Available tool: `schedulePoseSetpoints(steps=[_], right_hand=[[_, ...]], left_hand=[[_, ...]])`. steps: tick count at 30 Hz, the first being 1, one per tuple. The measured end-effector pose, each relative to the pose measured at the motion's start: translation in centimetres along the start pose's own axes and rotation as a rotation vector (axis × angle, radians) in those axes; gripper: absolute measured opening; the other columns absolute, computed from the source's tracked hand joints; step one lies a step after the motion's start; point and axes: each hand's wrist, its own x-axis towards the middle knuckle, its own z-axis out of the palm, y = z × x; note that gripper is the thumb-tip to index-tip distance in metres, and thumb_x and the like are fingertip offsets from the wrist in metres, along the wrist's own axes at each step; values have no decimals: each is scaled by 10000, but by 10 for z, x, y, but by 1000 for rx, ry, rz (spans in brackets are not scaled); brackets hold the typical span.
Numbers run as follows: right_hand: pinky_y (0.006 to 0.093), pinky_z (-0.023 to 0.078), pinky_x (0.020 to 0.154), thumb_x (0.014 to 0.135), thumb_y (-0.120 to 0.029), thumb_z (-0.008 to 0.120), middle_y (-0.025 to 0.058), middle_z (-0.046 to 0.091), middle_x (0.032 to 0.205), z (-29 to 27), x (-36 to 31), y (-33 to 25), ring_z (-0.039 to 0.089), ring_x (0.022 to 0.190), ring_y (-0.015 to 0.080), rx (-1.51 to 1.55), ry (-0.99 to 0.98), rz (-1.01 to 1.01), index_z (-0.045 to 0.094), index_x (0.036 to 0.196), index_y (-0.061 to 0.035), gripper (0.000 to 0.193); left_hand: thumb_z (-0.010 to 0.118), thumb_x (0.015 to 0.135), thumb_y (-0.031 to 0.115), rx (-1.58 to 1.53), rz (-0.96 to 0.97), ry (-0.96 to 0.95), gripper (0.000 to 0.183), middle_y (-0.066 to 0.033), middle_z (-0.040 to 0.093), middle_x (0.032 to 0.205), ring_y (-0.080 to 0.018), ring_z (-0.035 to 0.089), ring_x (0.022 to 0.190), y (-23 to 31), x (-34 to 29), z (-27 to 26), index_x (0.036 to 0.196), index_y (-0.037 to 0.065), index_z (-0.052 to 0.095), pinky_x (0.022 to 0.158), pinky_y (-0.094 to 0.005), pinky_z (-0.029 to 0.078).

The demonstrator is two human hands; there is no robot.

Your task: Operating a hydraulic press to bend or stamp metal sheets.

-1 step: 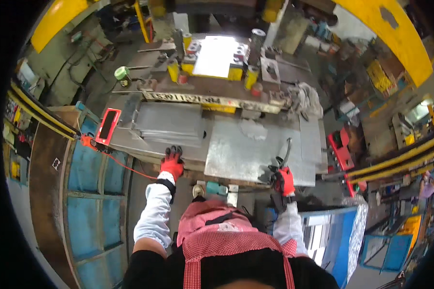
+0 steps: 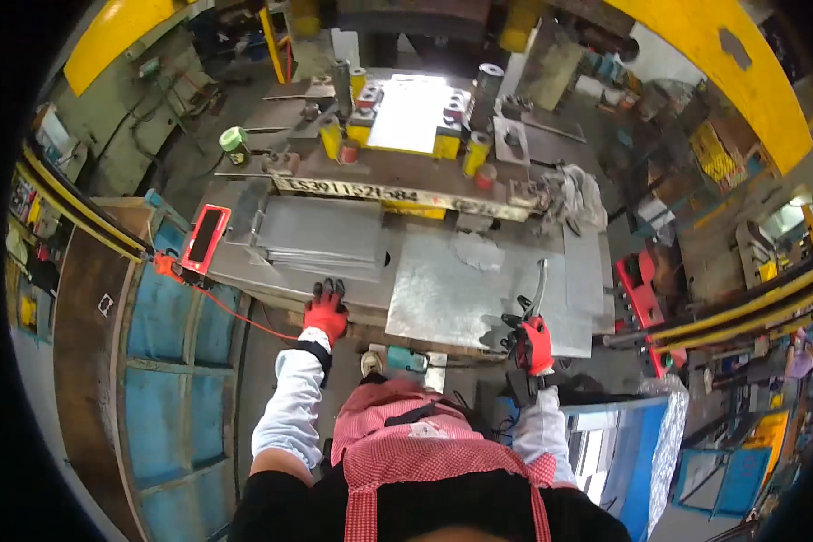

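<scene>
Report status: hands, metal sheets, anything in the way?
Left hand open at front of table, near stacked sheets. Right hand by curved rod over large sheet, grip unclear. Rag farther back, clear of both hands.

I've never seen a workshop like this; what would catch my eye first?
Probably the glaring white rectangle at top centre, between yellow posts. Then the red-gloved hands at the bench's near edge: left hand near grey sheets, right hand by a curved tool.

the right hand (image 2: 537,347) seems to hide one end of the curved tool (image 2: 541,287).
</scene>
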Motion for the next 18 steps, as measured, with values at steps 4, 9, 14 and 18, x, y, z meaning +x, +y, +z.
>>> schedulePoseSetpoints(steps=[4, 9, 14, 18], right_hand=[[268, 417, 407, 832, -120, 529, 53, 540, 701, 126, 39, -54, 478, 459, 115, -324, -33, -22, 451, 1150, -44, 336], [219, 404, 533, 826, -213, 557, -4, 520, 732, 223, 164, -93, 489, 611, 72, -644, -329, -51, 509, 936, -70, 186], [291, 471, 591, 835, -222, 542, 64, 579, 715, 224, 309, -102, 555, 625, 139, -1214, -705, -764, 602, 877, -39, 197], [242, 423, 506, 818, -195, 583, 26, 574, 695, 254, 277, -79, 525, 565, 101, -414, -459, -105, 583, 837, -51, 145]], left_hand=[[475, 768, 330, -28, 9, 30, 645, -104, 247, 1395, -322, 189, 1295, 1, -8, -1, 1350, 176, 242, 994, -496, 226], [442, 796, 452, -111, -99, -197, 623, -127, 316, 1360, -339, 323, 1227, 14, -31, -47, 1329, 159, 305, 999, -443, 260], [491, 807, 432, -575, 148, -127, 549, -168, 503, 1170, -316, 493, 1060, 50, -19, -101, 1245, 108, 421, 902, -369, 386], [549, 815, 373, -941, 256, 89, 478, -130, 564, 1102, -277, 541, 992, 35, 5, -96, 1196, 92, 484, 863, -337, 404]])
